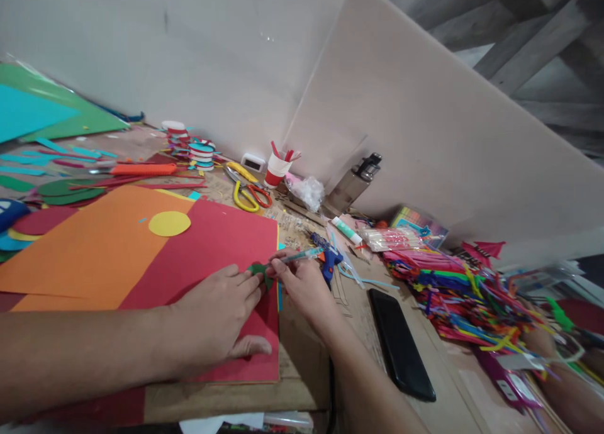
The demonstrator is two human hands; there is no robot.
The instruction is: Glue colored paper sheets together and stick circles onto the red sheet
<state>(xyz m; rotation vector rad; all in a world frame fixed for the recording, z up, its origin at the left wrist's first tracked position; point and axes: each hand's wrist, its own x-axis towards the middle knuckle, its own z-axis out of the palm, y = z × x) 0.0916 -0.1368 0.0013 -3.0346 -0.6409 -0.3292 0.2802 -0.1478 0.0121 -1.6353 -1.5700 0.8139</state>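
Note:
My left hand lies flat on a red sheet of paper, thumb out to the side. Its fingertips press on a small green paper piece near the sheet's right edge. In my right hand is a slim light-blue pen, pinched between thumb and fingers. The pen's tip is hidden by the fingers, right beside the green piece. Further left, a yellow paper circle rests where an orange sheet meets the red one.
Just beyond my right hand lies a blue glue gun. A black phone is to the right, near piled colourful pipe cleaners. Scissors, a cup and an orange cutter lie behind. Another person's arm shows at right.

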